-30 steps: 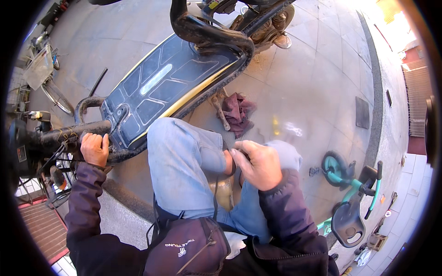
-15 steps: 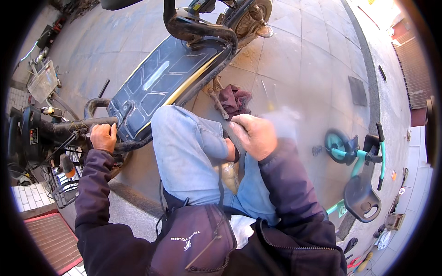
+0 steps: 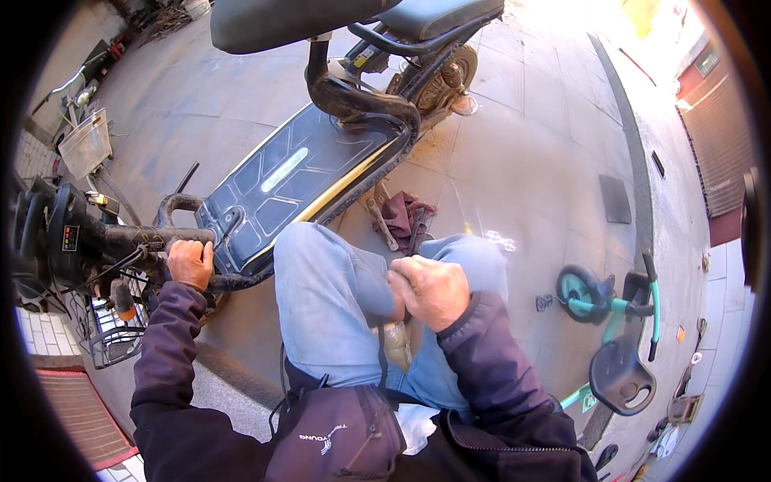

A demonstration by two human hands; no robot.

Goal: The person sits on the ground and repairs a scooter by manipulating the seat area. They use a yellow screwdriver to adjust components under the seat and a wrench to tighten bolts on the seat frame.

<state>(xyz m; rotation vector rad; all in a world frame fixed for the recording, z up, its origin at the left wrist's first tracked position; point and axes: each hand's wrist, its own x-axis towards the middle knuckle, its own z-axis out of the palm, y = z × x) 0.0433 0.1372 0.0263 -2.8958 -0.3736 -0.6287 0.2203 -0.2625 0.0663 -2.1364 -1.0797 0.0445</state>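
Observation:
My left hand (image 3: pixel 190 261) grips the black front tube (image 3: pixel 140 235) of an electric scooter, beside its footboard (image 3: pixel 285 165) with yellow edging. My right hand (image 3: pixel 427 289) is closed between my bent, jeans-clad knees (image 3: pixel 309 301); whatever it holds, if anything, is hidden. A crumpled maroon rag (image 3: pixel 409 221) and a rusty metal piece (image 3: pixel 379 221) lie on the paving under the scooter, just beyond my knees.
A small teal child's bike (image 3: pixel 618 349) lies at my right near a stone ledge (image 3: pixel 658 201). A dark flat rectangle (image 3: pixel 614 198) lies on the paving. An old bicycle with a basket (image 3: pixel 84 145) stands at the far left. The scooter's seat (image 3: pixel 438 12) is at the top.
The view has shifted, showing more of the scooter's seat. My right hand has dropped slightly between my knees, its fingers curled in more. My left hand stays on the tube.

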